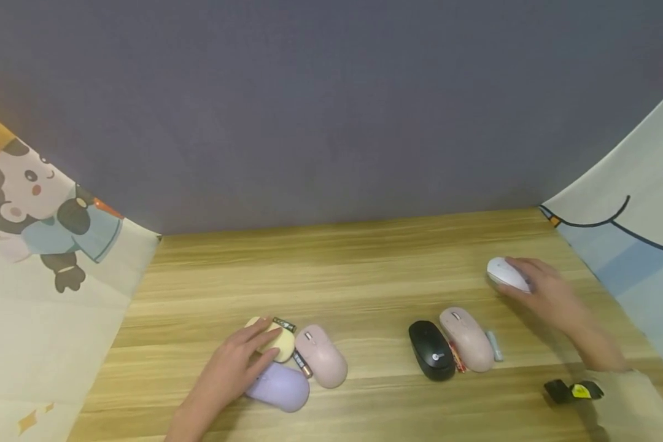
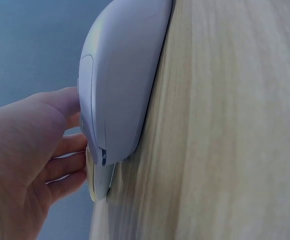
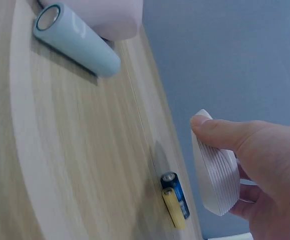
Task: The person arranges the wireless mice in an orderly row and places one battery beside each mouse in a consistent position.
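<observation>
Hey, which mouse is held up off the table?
The white mouse, gripped in the right hand, with space showing beneath it; it's the only white one here.

There are six computer mice [image 1: 323,357] and at least six batteries [image 3: 79,45] in all.

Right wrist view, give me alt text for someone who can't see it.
A right hand holds a ribbed white computer mouse above a wood-grain table. A blue cylindrical battery and a yellow cylindrical battery lie side by side; nearer the camera, a pale blue cylindrical battery lies beside a partly cropped, pale pink mouse.
</observation>
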`<state>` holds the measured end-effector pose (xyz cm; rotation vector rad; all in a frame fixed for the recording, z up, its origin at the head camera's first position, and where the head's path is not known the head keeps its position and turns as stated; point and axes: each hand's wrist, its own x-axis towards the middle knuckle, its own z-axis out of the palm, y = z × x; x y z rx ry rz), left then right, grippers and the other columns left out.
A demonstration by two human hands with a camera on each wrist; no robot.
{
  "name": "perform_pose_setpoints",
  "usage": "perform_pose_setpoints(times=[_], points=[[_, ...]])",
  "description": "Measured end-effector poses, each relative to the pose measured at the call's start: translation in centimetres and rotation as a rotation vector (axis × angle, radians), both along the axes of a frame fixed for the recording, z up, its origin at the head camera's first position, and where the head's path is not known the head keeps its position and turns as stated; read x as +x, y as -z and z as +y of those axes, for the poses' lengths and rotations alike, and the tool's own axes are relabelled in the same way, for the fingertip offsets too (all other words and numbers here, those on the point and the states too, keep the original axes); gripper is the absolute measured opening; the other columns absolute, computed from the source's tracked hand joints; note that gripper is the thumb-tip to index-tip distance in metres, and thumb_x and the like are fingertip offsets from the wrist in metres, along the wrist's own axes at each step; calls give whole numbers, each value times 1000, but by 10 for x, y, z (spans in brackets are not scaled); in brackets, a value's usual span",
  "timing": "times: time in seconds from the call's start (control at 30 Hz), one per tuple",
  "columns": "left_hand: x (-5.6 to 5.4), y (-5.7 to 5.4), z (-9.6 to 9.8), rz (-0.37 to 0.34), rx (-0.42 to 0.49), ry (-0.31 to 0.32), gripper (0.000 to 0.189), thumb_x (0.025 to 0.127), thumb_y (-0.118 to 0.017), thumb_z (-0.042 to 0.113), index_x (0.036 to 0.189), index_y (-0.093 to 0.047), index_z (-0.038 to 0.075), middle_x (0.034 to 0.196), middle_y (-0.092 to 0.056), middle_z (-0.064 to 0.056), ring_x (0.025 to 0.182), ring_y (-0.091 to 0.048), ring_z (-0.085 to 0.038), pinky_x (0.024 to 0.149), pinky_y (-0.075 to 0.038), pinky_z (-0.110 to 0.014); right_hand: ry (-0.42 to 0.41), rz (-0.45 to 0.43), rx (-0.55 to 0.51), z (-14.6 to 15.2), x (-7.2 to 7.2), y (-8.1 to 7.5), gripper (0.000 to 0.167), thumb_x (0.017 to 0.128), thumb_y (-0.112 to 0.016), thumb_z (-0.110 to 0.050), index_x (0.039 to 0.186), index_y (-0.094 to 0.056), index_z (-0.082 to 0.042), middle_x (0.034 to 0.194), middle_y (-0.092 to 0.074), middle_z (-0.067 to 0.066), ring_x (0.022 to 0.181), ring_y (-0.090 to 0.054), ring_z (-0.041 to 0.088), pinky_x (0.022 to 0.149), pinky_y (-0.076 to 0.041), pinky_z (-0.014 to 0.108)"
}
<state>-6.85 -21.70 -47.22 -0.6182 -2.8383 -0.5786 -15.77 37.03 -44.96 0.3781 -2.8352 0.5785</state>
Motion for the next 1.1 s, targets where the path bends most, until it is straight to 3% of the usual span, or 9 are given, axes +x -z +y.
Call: perform_pose_setpoints(times=[0.4,0.63,1.1], points=[[1,1,1,0,7,-1,40,94,-75,35,130,-72,18,145,-62,-11,129,-61,-38,105,-51,-60,-7,-44,-33,-16,-20,-1,67,93,-78,-29,143,-51,7,138,-51,37,122,-49,59,93,-45,76],[1,-2,2,3,15,-6,40,94,-76,34,129,-72,17,144,-62,-12,128,-61,-39,105,-51,-60,-24,-11,-65,-25,-32,-3,63,93,-77,-25,140,-53,10,133,-53,38,118,-51,59,89,-48,72],[1,-2,2,10,20,-6,41,93,-77,35,128,-73,16,143,-63,-13,128,-62,-39,105,-51,-60,-19,-33,-129,-35,-52,4,62,93,-78,-26,138,-55,10,133,-55,40,116,-53,58,86,-49,69]])
